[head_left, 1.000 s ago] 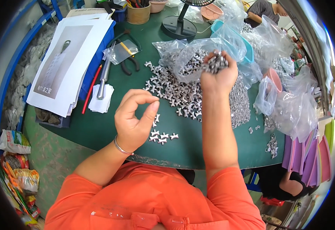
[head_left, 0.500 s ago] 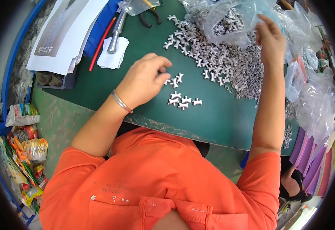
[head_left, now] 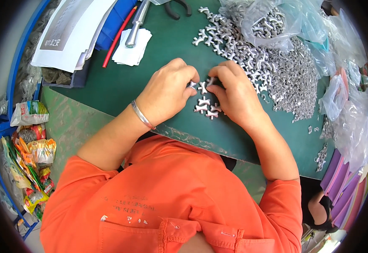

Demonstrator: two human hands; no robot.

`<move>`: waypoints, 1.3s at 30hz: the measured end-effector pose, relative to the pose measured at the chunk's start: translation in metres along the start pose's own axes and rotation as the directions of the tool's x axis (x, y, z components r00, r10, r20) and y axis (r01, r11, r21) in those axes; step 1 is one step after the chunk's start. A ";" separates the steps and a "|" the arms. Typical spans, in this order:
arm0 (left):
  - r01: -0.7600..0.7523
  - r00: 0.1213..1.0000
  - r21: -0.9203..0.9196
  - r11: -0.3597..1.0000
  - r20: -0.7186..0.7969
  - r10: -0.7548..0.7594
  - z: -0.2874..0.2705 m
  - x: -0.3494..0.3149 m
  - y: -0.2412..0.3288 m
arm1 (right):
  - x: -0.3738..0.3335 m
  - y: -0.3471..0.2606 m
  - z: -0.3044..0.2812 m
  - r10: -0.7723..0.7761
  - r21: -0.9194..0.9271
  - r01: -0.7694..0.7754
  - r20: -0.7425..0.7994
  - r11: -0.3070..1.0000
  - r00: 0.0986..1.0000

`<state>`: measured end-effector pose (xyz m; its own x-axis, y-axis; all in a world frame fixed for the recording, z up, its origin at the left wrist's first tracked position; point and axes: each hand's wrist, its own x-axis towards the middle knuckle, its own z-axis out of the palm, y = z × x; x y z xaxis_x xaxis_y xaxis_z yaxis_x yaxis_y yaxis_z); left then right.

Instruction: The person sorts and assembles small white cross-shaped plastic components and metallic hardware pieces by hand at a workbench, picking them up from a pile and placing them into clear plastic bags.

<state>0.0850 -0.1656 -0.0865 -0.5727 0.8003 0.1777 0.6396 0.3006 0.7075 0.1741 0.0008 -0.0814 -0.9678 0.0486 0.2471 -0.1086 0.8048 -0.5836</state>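
My left hand (head_left: 168, 89), with a silver bangle at the wrist, pinches a small silver bone-shaped metal piece (head_left: 192, 85) between thumb and forefinger. Opposite it, my right hand (head_left: 237, 93) has thumb and forefinger closed on another such piece (head_left: 210, 81), partly covered by the fingers. Between the fingertips a third bone-shaped piece (head_left: 202, 87) lies on the green table. Just nearer to me sits a small cluster of the same pieces (head_left: 203, 101), with one edge of it close under my right hand.
A large heap of bone-shaped pieces (head_left: 251, 63) spreads beyond my right hand, beside a mound of tiny metal links (head_left: 295, 80). Clear plastic bags (head_left: 306, 25) lie over it. At the far left are papers (head_left: 72, 33), a red pencil (head_left: 120, 36), a metal rod tool (head_left: 137, 25) and dark-handled pliers (head_left: 179, 9).
My right hand has come from the plastic bag at the far right down to the small pieces, opposite my left hand. The view has shifted slightly.
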 end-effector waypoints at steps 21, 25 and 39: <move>0.025 0.988 -0.640 0.768 -0.103 -0.118 0.005 -0.013 -0.002 | -0.029 0.008 -0.031 0.388 0.961 -0.276 0.264 -0.026 0.883; -0.076 0.984 -0.405 0.911 -0.181 0.002 0.005 -0.015 -0.001 | -0.023 -0.007 -0.025 0.405 0.680 -0.546 0.376 0.490 0.833; 0.035 0.972 -0.594 0.804 -0.165 -0.165 0.000 -0.007 -0.015 | -0.001 -0.019 -0.002 0.134 0.092 -0.144 0.104 0.985 0.986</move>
<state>0.0792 -0.1761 -0.0985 -0.7470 0.6429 0.1692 0.1893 -0.0383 0.9812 0.1778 -0.0131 -0.0693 -0.9919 0.0943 0.0850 0.0111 0.7312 -0.6820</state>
